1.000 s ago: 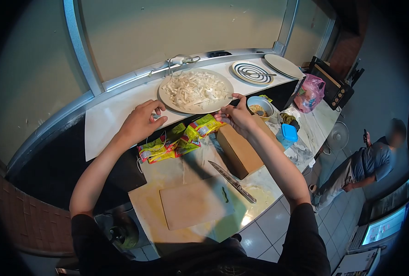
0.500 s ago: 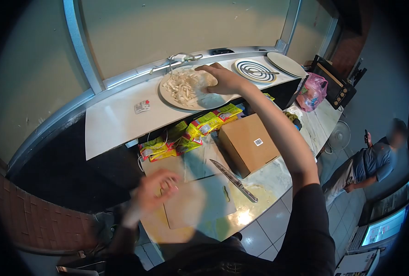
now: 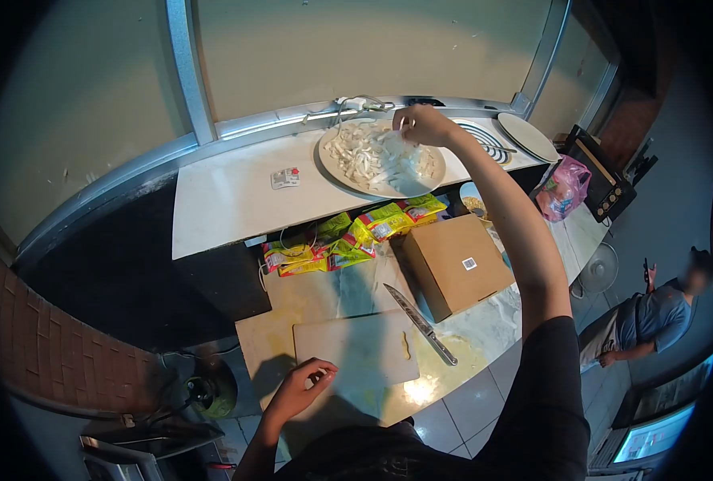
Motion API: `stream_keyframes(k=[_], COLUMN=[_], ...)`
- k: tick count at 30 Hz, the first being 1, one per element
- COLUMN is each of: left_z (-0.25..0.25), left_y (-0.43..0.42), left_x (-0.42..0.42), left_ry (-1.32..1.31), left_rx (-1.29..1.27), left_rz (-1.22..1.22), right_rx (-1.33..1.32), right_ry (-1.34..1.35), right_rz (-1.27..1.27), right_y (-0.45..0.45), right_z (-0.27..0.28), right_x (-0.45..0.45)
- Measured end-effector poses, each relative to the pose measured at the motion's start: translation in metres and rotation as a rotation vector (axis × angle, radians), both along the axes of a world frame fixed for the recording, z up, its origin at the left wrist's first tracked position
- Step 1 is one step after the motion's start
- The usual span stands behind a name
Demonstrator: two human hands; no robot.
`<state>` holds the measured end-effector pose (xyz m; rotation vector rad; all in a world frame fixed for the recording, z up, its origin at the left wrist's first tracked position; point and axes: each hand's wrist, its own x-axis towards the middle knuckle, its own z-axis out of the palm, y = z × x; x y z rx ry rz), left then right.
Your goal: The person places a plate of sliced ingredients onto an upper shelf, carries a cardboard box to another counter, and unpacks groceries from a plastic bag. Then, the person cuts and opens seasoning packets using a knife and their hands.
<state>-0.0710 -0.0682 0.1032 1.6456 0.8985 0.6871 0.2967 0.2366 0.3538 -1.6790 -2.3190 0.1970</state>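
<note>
A large plate [image 3: 356, 186] on the raised white shelf holds a heap of pale strips. Over its right side hangs my right hand [image 3: 422, 127], fingers bent and pressed together; whatever they hold is too small to make out. My left hand [image 3: 302, 388] is low at the front, its fingers curled but apart, with nothing visible in it, near the lower left of the cutting board [image 3: 356, 349]. A small white packet [image 3: 285, 178] lies on the shelf left of the plate. The knife [image 3: 422, 326] rests right of the board.
Yellow-green packets [image 3: 348, 250] lie under the shelf edge, beside a cardboard box [image 3: 457, 268]. Further right are a striped plate [image 3: 497, 148], a white plate [image 3: 528, 138], a bowl [image 3: 475, 200] and a pink bag [image 3: 563, 188]. Another person [image 3: 641, 321] stands at the far right.
My left hand has moved from the plate down to the board's front. My right hand has lifted over the plate. The small packet has come into view on the shelf, and the box now appears more fully.
</note>
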Motion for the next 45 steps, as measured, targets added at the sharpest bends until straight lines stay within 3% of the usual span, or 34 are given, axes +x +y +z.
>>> stream_keyframes(k=[4,8,11,13,14,19,23,26,27,30,32,35,36,38,42,45], left_z=[-0.003,0.004,0.0,-0.003,-0.004,-0.001,-0.001,-0.005,-0.008,-0.005,-0.003,-0.004,-0.003,-0.003,-0.018,-0.027], left_y=[0.008,0.012,0.011,0.01,0.009,0.006,0.005,0.003,0.004,0.003,-0.001,-0.007,-0.008,-0.013,-0.024,-0.03], left_x=[0.003,0.004,0.005,0.005,0.006,0.007,0.003,-0.001,-0.002,-0.004,-0.003,-0.002,-0.003,-0.004,0.001,0.004], left_ry=[-0.057,0.035,0.017,0.019,0.016,0.015,0.024,0.017,0.0,-0.014,-0.018,-0.063,-0.054,0.035,-0.113,0.015], left_rx=[0.005,-0.01,-0.027,-0.041,-0.043,-0.033,-0.047,-0.078,-0.072,-0.042,-0.028,0.008,0.001,-0.007,0.033,0.069], left_rz=[0.034,-0.023,-0.029,-0.028,-0.029,-0.035,-0.028,-0.005,-0.001,0.001,0.001,0.062,0.057,0.081,0.233,0.319], right_rx=[0.075,0.252,0.107,-0.058,-0.11,-0.007,0.084,0.216,0.268,0.171,0.269,0.451,0.443,0.692,0.588,0.329], right_ry=[0.2,0.185,0.034,-0.21,-0.277,-0.207,0.049,0.042,-0.056,-0.073,-0.049,-0.377,-0.369,-0.228,0.105,0.306], right_rz=[0.059,0.114,0.001,-0.173,-0.134,-0.02,-0.07,-0.073,0.038,0.055,-0.008,0.04,0.035,0.081,0.162,0.072], right_y=[0.0,-0.01,-0.024,-0.047,-0.043,-0.033,-0.027,-0.022,-0.021,-0.019,-0.024,-0.05,-0.063,-0.092,-0.184,-0.269], right_z=[0.003,-0.002,0.003,0.003,-0.011,-0.022,-0.005,-0.005,-0.009,-0.007,-0.009,-0.009,-0.004,0.006,-0.008,-0.061], right_x=[0.004,0.008,0.003,-0.012,-0.005,-0.001,0.0,0.001,0.001,0.003,-0.001,-0.012,-0.017,-0.027,-0.029,-0.019])
